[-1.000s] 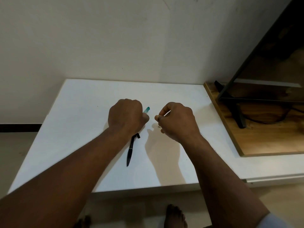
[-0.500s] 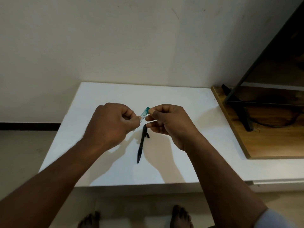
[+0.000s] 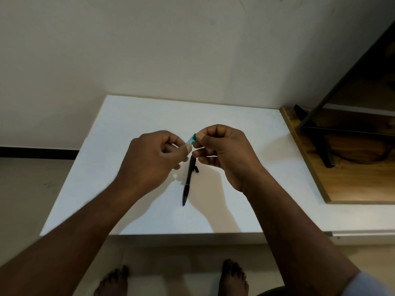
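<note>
Feet point(image 3: 234, 278) come nearest, two of them, bare on the floor point(image 3: 171, 263) below the desk point(image 3: 128, 124) edge. On the desk we count one black pen point(image 3: 188, 182), lying under the gap between the hands with a short black bit point(image 3: 196, 169), perhaps its clip, just beside it. Above it the left hand point(image 3: 149, 161) and right hand point(image 3: 226, 154) meet, each grip pinched on one small clear, teal-ended piece point(image 3: 191, 139); fingers hide most of it. Farther right lies one wooden board point(image 3: 352, 182) carrying a black stand point(image 3: 320, 144).
</note>
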Tool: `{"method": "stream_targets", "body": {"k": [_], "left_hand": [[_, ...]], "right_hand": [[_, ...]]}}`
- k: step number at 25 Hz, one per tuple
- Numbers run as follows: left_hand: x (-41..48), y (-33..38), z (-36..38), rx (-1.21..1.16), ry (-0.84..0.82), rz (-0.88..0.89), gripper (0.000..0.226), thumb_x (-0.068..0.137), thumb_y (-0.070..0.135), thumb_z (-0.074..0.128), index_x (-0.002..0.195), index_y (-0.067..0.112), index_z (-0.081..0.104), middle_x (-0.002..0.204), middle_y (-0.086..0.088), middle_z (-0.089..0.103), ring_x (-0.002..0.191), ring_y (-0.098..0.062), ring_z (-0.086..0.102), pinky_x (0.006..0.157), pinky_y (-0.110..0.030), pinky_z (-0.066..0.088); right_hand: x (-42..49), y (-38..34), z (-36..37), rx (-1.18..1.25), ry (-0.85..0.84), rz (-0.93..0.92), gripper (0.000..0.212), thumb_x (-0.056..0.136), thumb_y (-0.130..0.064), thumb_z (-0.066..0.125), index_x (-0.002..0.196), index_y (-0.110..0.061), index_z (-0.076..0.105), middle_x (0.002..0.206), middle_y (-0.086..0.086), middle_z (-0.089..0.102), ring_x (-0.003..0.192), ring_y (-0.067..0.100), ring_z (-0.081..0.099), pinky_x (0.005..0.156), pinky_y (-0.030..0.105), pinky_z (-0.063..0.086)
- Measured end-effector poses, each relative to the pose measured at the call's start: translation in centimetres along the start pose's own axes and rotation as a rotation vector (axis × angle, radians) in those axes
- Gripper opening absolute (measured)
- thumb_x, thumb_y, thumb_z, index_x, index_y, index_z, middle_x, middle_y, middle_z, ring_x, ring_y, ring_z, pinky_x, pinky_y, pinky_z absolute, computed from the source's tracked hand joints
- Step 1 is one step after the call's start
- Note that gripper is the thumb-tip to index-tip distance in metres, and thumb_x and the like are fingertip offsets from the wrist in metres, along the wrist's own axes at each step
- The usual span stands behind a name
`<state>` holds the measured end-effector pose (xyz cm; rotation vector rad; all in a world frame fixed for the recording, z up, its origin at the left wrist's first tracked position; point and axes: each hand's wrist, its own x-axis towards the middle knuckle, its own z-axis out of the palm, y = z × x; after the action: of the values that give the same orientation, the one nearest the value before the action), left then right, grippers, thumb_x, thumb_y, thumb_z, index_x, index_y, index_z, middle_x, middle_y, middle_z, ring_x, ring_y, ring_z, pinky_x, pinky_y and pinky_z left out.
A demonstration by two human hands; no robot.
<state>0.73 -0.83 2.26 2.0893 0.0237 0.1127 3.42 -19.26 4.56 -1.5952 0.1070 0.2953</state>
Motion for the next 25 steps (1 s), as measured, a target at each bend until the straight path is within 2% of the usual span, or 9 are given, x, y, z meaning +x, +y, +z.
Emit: {"method": "stream_targets", "body": {"k": [1,4,8,13,15,18,21,25], "left_hand": [[0.1,0.1,0.3,-0.012,0.001,0.007,0.01,0.092,0.041,0.073,0.089,0.032,0.077,0.072,0.018,0.079,0.063,0.0,0.074,0.058,-0.011,0.051],[0.2,0.2,1.1,-0.039,-0.004,0.008,0.013,0.095,0.039,0.072,0.097,0.031,0.082,0.075,0.017,0.079,0.066,0.0,0.075,0.07,-0.023,0.058],[0.3,-0.1,1.5,-0.064,-0.022,-0.058,0.011,0.094,0.037,0.073,0.092,0.032,0.082,0.075,0.023,0.078,0.066,0.001,0.074,0.065,-0.021,0.052],[0.6,-0.6,1.2,-0.1,-0.024,-0.082,0.011,0.095,0.036,0.072,0.093,0.031,0.081,0.08,0.019,0.079,0.071,-0.002,0.075,0.072,-0.027,0.059],[0.7,-0.8,1.2,-0.096,-0.026,-0.08,0.011,0.095,0.035,0.072,0.092,0.031,0.081,0.082,0.016,0.08,0.073,-0.004,0.075,0.071,-0.026,0.058],[0.7,-1.0,1.4,-0.087,-0.035,-0.089,0.01,0.096,0.035,0.072,0.093,0.031,0.08,0.082,0.015,0.079,0.073,-0.004,0.075,0.063,-0.015,0.052],[0.9,-1.1,1.5,-0.111,-0.035,-0.113,0.01,0.097,0.031,0.071,0.093,0.03,0.08,0.081,0.014,0.079,0.07,-0.002,0.075,0.053,-0.006,0.047],[0.8,-1.2,1.5,-0.101,-0.067,-0.118,0.01,0.096,0.028,0.071,0.092,0.031,0.08,0.085,0.011,0.079,0.069,-0.002,0.075,0.059,-0.015,0.053]], "right_hand": [[0.0,0.0,0.0,-0.005,0.006,-0.004,0.01,0.102,-0.011,0.068,0.094,-0.012,0.074,0.086,0.009,0.08,0.071,0.018,0.077,0.065,0.026,0.059],[0.0,0.3,0.0,-0.015,0.05,-0.014,0.013,0.102,-0.011,0.066,0.092,-0.015,0.074,0.089,0.007,0.081,0.072,0.018,0.077,0.062,0.024,0.059],[0.4,0.4,-0.5,0.004,0.146,-0.011,0.013,0.103,-0.015,0.066,0.093,-0.016,0.074,0.089,0.002,0.08,0.074,0.016,0.08,0.061,0.023,0.059],[1.0,1.1,-0.9,-0.043,0.178,0.043,0.011,0.1,-0.009,0.064,0.093,-0.011,0.072,0.095,0.008,0.082,0.078,0.021,0.082,0.063,0.026,0.06],[1.1,1.6,-1.0,-0.156,0.197,0.018,0.008,0.095,-0.008,0.069,0.088,-0.01,0.072,0.088,0.005,0.083,0.072,0.019,0.082,0.063,0.025,0.06],[1.4,2.5,-1.3,-0.533,0.229,-0.051,0.011,0.092,-0.012,0.075,0.081,-0.014,0.074,0.075,-0.001,0.08,0.065,0.012,0.078,0.061,0.027,0.064],[1.7,3.5,-1.4,-0.811,0.174,-0.043,0.01,0.093,-0.02,0.077,0.084,-0.017,0.075,0.085,0.003,0.079,0.08,0.022,0.078,0.08,0.043,0.067],[1.9,4.2,-1.3,-0.923,0.132,-0.028,0.008,0.093,-0.024,0.077,0.085,-0.022,0.074,0.094,0.005,0.078,0.087,0.027,0.076,0.084,0.044,0.065]]}}
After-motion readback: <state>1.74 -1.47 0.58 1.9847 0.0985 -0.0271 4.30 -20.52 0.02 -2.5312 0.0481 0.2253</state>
